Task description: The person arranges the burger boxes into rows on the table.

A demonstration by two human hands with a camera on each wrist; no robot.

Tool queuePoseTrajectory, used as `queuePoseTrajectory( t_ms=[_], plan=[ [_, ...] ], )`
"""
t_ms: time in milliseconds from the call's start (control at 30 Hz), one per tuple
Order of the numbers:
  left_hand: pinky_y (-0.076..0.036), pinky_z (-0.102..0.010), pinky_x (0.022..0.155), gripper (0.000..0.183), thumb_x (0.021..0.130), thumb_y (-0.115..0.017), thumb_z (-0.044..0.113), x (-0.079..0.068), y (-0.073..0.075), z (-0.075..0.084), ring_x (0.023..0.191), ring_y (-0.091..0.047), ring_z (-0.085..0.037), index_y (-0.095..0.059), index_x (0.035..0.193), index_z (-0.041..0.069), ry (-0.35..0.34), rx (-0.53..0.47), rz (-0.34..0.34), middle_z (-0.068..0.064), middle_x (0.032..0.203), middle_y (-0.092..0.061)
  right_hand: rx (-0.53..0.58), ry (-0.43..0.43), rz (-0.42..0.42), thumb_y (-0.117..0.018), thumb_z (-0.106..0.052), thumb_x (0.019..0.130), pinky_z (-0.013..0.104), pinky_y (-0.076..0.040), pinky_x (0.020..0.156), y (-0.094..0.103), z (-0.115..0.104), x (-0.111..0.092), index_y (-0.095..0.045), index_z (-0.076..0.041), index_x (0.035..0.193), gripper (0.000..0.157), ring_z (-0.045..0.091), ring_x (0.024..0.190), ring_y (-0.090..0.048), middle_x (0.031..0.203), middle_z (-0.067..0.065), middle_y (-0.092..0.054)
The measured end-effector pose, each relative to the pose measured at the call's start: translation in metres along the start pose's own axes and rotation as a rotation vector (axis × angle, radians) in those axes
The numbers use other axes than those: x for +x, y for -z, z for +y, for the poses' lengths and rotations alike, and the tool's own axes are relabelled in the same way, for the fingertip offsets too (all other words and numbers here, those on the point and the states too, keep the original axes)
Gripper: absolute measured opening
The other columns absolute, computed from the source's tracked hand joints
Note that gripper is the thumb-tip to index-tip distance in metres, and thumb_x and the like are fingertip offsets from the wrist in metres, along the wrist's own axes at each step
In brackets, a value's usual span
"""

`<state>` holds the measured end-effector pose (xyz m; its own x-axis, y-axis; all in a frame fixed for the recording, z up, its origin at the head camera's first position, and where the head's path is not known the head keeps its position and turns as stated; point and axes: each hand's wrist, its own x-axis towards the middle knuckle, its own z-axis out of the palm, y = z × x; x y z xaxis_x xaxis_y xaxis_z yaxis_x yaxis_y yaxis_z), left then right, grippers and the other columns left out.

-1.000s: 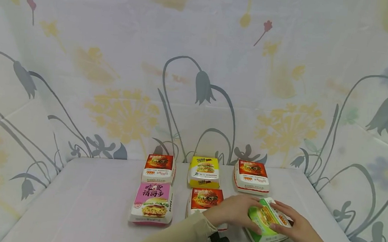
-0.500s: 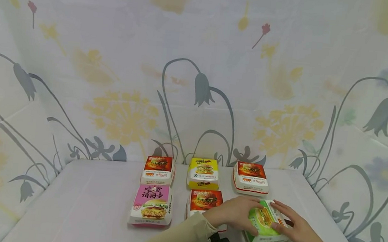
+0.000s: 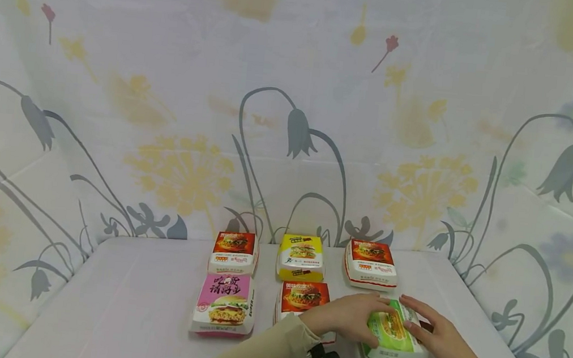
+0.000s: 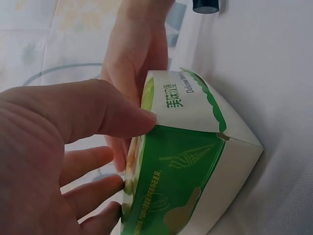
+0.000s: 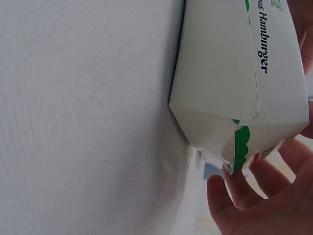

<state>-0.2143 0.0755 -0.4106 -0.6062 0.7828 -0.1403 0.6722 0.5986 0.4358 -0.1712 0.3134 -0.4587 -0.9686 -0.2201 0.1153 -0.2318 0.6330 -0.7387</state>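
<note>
A green and white hamburger box (image 3: 394, 332) sits at the front right of the table, squared to the near edge. At its left side is my left hand (image 3: 348, 316). In the left wrist view, that thumb presses the lid's corner by the hamburger box (image 4: 188, 147) while the other fingers lie along the top edge. My right hand (image 3: 444, 335) holds the other side, thumb on the lid and index finger toward the back edge. Bent fingers of the right hand (image 5: 274, 196) meet the box's end in the right wrist view.
To the left stand a pink-topped box (image 3: 224, 304) and a red-topped box (image 3: 304, 297), partly behind the left forearm. Behind them are another red box (image 3: 234, 252), a yellow box (image 3: 302, 258) and a third red one (image 3: 371, 264). A floral cloth (image 3: 297, 60) hangs behind the table.
The green hamburger box has turned between both hands, from tilted to nearly straight, its front edge now facing the near side. Both hands stay on it; the other boxes keep their places.
</note>
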Motion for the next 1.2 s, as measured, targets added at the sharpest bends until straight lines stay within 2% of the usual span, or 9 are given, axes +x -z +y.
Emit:
queuePoseTrajectory(
  t_ms=[200, 300, 500, 567, 700, 800, 867, 967, 1200],
  plan=[
    [-0.037, -0.028, 0.107, 0.065, 0.085, -0.078, 0.028, -0.002, 0.000, 0.000, 0.138, -0.036, -0.002, -0.053, 0.144, 0.036, 0.009, -0.016, 0.017, 0.019, 0.150, -0.042, 0.002, 0.002, 0.003, -0.064, -0.031, 0.098, 0.020, -0.049, 0.089, -0.001, 0.000, -0.002, -0.052, -0.007, 0.144, 0.053, -0.014, 0.122, -0.037, 0.147, 0.019, -0.048],
    [-0.040, -0.026, 0.102, 0.064, 0.085, -0.079, 0.023, -0.004, 0.001, -0.001, 0.130, -0.043, 0.000, -0.055, 0.142, 0.036, 0.016, -0.027, 0.035, 0.019, 0.147, -0.045, -0.014, -0.017, 0.005, -0.064, -0.031, 0.098, 0.022, -0.050, 0.089, 0.000, -0.002, -0.002, -0.052, -0.008, 0.144, 0.053, -0.008, 0.124, -0.040, 0.147, 0.018, -0.048],
    [-0.043, -0.020, 0.089, 0.059, 0.085, -0.080, 0.018, -0.006, 0.004, -0.003, 0.110, -0.049, 0.004, -0.060, 0.137, 0.037, 0.049, -0.047, 0.068, 0.022, 0.140, -0.050, -0.068, -0.049, 0.021, -0.064, -0.032, 0.098, 0.027, -0.051, 0.091, 0.000, -0.004, -0.003, -0.052, -0.008, 0.144, 0.054, 0.031, 0.132, -0.045, 0.145, 0.018, -0.050],
    [-0.044, -0.020, 0.088, 0.057, 0.085, -0.080, 0.018, -0.007, 0.005, -0.004, 0.107, -0.050, 0.003, -0.061, 0.136, 0.038, 0.063, -0.061, 0.071, 0.022, 0.138, -0.052, -0.073, -0.047, 0.027, -0.065, -0.031, 0.098, 0.027, -0.051, 0.091, -0.001, -0.003, -0.003, -0.053, -0.007, 0.144, 0.053, 0.035, 0.131, -0.045, 0.145, 0.019, -0.050],
    [-0.044, -0.022, 0.091, 0.054, 0.086, -0.079, 0.017, -0.010, 0.006, -0.004, 0.109, -0.051, 0.002, -0.063, 0.134, 0.036, 0.074, -0.072, 0.080, 0.021, 0.136, -0.055, -0.079, -0.043, 0.050, -0.067, -0.032, 0.096, 0.027, -0.053, 0.089, -0.001, -0.002, -0.004, -0.056, -0.007, 0.141, 0.053, 0.021, 0.127, -0.050, 0.142, 0.019, -0.052],
    [-0.044, -0.023, 0.093, 0.052, 0.086, -0.078, 0.016, -0.011, 0.006, -0.005, 0.108, -0.051, 0.002, -0.065, 0.133, 0.034, 0.075, -0.068, 0.088, 0.020, 0.134, -0.056, -0.074, -0.038, 0.066, -0.070, -0.031, 0.094, 0.033, -0.054, 0.089, -0.001, -0.002, -0.006, -0.058, -0.007, 0.139, 0.052, 0.003, 0.121, -0.049, 0.139, 0.019, -0.054],
    [-0.044, -0.021, 0.089, 0.051, 0.087, -0.078, 0.015, -0.011, 0.006, -0.005, 0.104, -0.050, 0.001, -0.065, 0.132, 0.034, 0.078, -0.070, 0.092, 0.020, 0.134, -0.056, -0.077, -0.026, 0.072, -0.071, -0.030, 0.093, 0.038, -0.054, 0.091, 0.000, -0.002, -0.006, -0.059, -0.007, 0.138, 0.052, -0.003, 0.118, -0.047, 0.138, 0.018, -0.056],
    [-0.044, -0.020, 0.079, 0.050, 0.087, -0.076, 0.013, -0.010, 0.005, -0.006, 0.099, -0.049, 0.000, -0.066, 0.131, 0.035, 0.097, -0.080, 0.098, 0.020, 0.134, -0.056, -0.097, -0.003, 0.080, -0.072, -0.029, 0.092, 0.042, -0.053, 0.091, 0.000, -0.002, -0.007, -0.060, -0.008, 0.136, 0.050, -0.006, 0.117, -0.046, 0.136, 0.017, -0.057],
    [-0.042, -0.021, 0.055, 0.052, 0.087, -0.073, 0.005, -0.010, 0.005, -0.006, 0.086, -0.051, -0.004, -0.067, 0.128, 0.036, 0.154, -0.121, 0.115, 0.020, 0.133, -0.056, -0.087, 0.008, 0.047, -0.072, -0.028, 0.093, 0.031, -0.054, 0.087, 0.003, 0.000, -0.010, -0.060, -0.007, 0.136, 0.050, -0.007, 0.115, -0.047, 0.136, 0.018, -0.057]
  ],
)
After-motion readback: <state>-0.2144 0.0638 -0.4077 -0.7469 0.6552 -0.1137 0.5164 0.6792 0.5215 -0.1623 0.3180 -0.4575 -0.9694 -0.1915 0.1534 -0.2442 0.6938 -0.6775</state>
